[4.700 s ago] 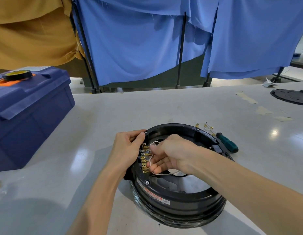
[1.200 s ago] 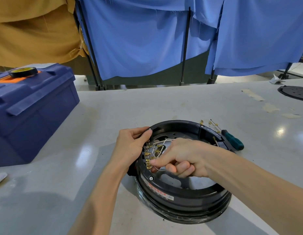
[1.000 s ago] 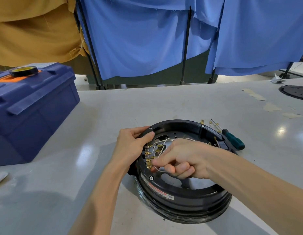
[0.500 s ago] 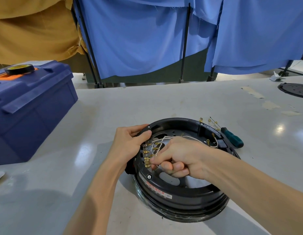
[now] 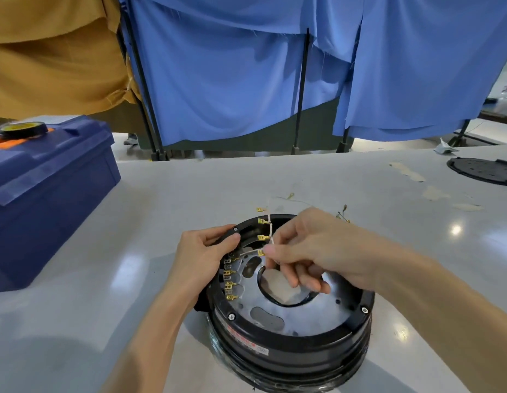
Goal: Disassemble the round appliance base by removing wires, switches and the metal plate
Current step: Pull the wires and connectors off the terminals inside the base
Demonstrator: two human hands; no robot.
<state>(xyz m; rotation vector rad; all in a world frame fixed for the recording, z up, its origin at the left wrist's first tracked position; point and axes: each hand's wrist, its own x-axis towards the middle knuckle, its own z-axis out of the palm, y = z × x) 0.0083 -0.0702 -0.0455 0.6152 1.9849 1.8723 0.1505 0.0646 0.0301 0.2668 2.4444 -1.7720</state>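
The round black appliance base sits on the grey table in front of me, open side up. A silver metal plate with a round centre hole lines its inside. My left hand grips the base's left rim. My right hand is raised over the base and pinches thin white wires tipped with brass connectors. A row of brass terminals stands along the inner left edge.
A dark blue toolbox with a tape roll on top stands at the left. Loose brass-tipped wires lie behind the base. A black round disc rests at the far right. Blue curtains hang beyond the table.
My right hand has lifted up and back from the terminal row, pulling the white wires free of it. The screwdriver seen earlier is now hidden behind my right arm.
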